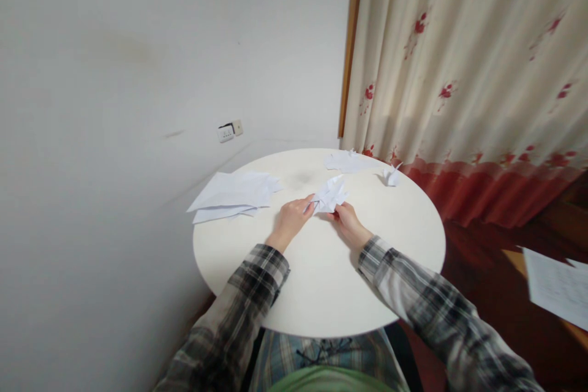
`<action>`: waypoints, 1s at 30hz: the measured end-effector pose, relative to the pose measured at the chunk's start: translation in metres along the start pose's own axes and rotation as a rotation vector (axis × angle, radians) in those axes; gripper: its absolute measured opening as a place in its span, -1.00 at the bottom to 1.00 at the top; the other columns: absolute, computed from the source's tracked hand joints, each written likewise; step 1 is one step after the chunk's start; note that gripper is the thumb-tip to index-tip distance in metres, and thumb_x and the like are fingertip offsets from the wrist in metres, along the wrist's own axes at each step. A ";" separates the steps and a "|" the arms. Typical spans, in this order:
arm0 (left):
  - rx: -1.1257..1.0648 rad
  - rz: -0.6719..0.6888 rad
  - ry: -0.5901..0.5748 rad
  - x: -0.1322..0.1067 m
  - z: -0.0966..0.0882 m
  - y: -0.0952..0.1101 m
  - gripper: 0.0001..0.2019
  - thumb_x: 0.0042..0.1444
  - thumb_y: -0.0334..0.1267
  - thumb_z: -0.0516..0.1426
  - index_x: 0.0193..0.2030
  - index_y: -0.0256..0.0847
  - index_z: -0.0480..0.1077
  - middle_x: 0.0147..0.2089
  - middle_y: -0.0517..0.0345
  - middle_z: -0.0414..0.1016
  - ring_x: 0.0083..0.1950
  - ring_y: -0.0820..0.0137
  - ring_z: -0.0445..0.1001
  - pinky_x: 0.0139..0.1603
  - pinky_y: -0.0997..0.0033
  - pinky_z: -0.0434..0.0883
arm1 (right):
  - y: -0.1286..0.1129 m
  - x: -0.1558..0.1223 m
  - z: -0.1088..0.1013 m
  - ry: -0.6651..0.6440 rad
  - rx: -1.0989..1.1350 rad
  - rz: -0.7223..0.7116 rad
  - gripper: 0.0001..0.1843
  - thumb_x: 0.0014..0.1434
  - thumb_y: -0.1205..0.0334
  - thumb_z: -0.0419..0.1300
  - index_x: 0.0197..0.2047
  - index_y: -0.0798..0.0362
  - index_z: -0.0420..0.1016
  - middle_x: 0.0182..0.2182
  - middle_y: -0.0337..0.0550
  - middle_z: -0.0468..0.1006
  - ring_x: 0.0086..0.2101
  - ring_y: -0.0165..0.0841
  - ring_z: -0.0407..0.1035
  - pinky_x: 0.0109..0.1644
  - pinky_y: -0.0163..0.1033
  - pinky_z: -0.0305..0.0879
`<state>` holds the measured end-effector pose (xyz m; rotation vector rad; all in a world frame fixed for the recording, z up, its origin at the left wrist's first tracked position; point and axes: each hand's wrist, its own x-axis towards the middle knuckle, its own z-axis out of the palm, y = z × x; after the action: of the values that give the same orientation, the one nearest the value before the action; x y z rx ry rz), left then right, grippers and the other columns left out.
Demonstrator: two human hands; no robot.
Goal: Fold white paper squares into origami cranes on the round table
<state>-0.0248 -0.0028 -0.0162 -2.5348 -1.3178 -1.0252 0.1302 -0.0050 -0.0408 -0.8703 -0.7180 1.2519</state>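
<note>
A folded piece of white paper with several pointed flaps is held between my two hands over the middle of the round table. My left hand pinches its left lower edge, fingers closed. At its right lower side, the fingers of my right hand are closed on the same paper; their tips are partly hidden behind it. Beyond my right hand, a small folded paper figure with a pointed tip stands on the table. The exact shape of the held paper is too blurred to tell.
The white round table stands near a wall with a socket. A stack of white sheets lies at its left. Torn or flat paper lies at the far edge. Printed sheets rest lower right, below a floral curtain.
</note>
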 end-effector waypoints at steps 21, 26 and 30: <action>-0.188 -0.306 0.306 0.002 0.003 -0.008 -0.79 0.14 -0.24 -0.01 -0.18 -0.18 0.42 -0.23 0.09 0.52 -0.22 0.35 0.45 -0.17 0.41 0.32 | -0.011 -0.007 0.001 0.081 -0.031 0.000 -0.81 -0.16 0.22 0.26 -0.51 0.05 0.31 -0.58 -0.25 0.41 -0.57 -0.47 0.29 -0.54 -0.36 0.20; -0.115 -0.277 0.381 0.002 0.003 -0.010 -0.82 0.12 -0.27 0.00 -0.20 -0.19 0.40 -0.25 0.08 0.49 -0.19 0.33 0.43 -0.11 0.38 0.30 | -0.018 -0.016 0.008 -0.095 -0.126 -0.021 -0.76 -0.13 0.14 0.26 -0.57 0.06 0.29 -0.69 -0.35 0.31 -0.65 -0.55 0.16 -0.57 -0.39 0.08; -0.078 -0.204 0.380 0.002 0.003 -0.009 -0.84 0.08 -0.34 0.02 -0.22 -0.19 0.39 -0.25 0.07 0.48 -0.17 0.33 0.41 -0.10 0.36 0.30 | -0.019 -0.025 0.015 -0.255 -0.185 0.015 -0.71 -0.15 0.05 0.29 -0.48 0.07 0.35 -0.69 -0.38 0.34 -0.70 -0.58 0.10 -0.61 -0.40 -0.03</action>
<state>-0.0293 0.0049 -0.0190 -2.1361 -1.4608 -1.5329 0.1222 -0.0286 -0.0163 -0.8754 -1.0448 1.3393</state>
